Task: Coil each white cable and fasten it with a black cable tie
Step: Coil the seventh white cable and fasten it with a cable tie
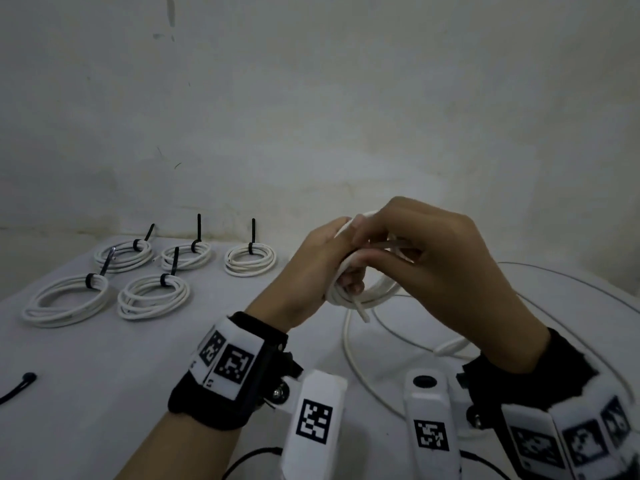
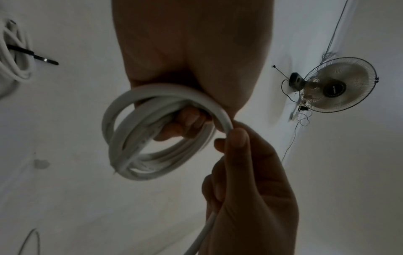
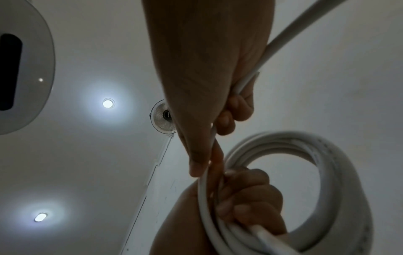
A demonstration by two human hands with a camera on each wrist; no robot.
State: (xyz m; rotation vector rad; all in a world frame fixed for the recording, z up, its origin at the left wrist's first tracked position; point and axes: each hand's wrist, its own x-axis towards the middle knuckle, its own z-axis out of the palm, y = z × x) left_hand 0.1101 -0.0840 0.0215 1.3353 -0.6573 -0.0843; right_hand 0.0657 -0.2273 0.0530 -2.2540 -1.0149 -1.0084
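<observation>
My left hand (image 1: 341, 271) holds a half-wound coil of white cable (image 1: 381, 294) above the table, its fingers (image 2: 187, 120) curled through the loops. My right hand (image 1: 362, 237) pinches the running strand at the top of the coil (image 2: 157, 136), thumb and forefinger closed on it. The strand passes through the right hand's palm (image 3: 218, 96) and back toward the wrist. One short cut end (image 1: 362, 313) sticks out below the coil. The rest of the cable (image 1: 348, 351) lies in loose curves on the table to the right. A loose black cable tie (image 1: 19, 388) lies at the near left.
Several coiled white cables (image 1: 154, 296), each bound with a black tie, lie in two rows on the grey table (image 1: 104, 375) at the left. A wall stands close behind the table. A wall fan (image 2: 340, 84) hangs high up.
</observation>
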